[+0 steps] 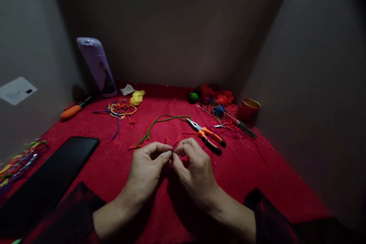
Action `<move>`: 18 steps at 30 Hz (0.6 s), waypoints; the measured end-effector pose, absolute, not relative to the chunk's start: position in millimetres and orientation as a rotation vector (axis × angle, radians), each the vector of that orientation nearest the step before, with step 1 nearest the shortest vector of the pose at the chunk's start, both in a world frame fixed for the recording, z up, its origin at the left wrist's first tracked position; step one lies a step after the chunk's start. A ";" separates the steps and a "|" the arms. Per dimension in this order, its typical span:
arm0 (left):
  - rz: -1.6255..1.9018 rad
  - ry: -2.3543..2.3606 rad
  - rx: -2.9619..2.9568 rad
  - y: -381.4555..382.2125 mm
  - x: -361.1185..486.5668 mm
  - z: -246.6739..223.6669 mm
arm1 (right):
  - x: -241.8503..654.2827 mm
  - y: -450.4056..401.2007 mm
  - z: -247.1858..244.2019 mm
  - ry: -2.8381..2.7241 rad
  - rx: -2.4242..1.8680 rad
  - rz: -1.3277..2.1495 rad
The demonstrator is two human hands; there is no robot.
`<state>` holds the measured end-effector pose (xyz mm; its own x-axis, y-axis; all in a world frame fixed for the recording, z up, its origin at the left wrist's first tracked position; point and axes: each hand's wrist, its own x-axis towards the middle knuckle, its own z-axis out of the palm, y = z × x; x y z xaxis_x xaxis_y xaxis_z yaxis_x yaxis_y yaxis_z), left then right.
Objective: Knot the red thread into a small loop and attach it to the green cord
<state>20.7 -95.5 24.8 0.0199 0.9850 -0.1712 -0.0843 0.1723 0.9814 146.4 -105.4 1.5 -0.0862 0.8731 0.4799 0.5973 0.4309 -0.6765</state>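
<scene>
1 thin dark cord (172, 150) is held above the red table (251, 190), about midway between its left and right edges. The left hand (145, 169) pinches it between thumb and forefinger, and the right hand (196, 171) pinches it just beside, the fingers bent inward; most of the cord is hidden. Beyond the fingertips, a red-orange cord (180, 134) runs toward the pliers (200, 129), whose 2 orange-and-black handles are apart; whether it joins the pinched cord, I cannot tell. A green cord (160, 117) curves from near the left hand to the pliers' tip. Along the left edge lie a bundle of coloured strings (21, 164), a flat black device (57, 179) and an orange-handled tool (71, 112). A purple bottle (95, 66) stands at the far left corner, near yellow yarn (137, 98). Toward the far right corner are a green ball (193, 97), orange yarn (225, 98) and a cup (248, 111).
</scene>
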 end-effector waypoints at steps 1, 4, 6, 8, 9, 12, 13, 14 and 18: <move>1.109 1.209 1.027 -95.6 20.4 24.6 | 146.8 -104.8 1.5 -1.798 -1.252 0.366; 1.091 1.171 0.969 -96.0 19.4 23.1 | 149.1 -102.7 4.0 -1.768 -1.241 0.436; 1.084 1.147 0.928 -96.0 19.0 22.3 | 151.6 -101.5 6.8 -1.722 -1.252 0.588; 1.088 1.133 0.895 -95.7 18.8 22.2 | 154.3 -100.9 8.6 -1.672 -1.271 0.727; 1.091 1.129 0.880 -95.4 18.7 22.4 | 155.3 -101.1 8.9 -1.656 -1.276 0.764; 1.106 1.120 0.842 -95.2 18.5 23.8 | 156.3 -103.4 7.8 -1.662 -1.266 0.738; 1.111 1.116 0.837 -95.4 18.5 24.4 | 155.9 -104.6 7.2 -1.677 -1.251 0.703; 1.114 1.110 0.833 -95.7 18.5 25.1 | 155.3 -105.8 6.7 -1.692 -1.237 0.665; 1.131 1.132 0.849 -97.3 18.0 26.6 | 152.6 -109.0 6.3 -1.705 -1.232 0.550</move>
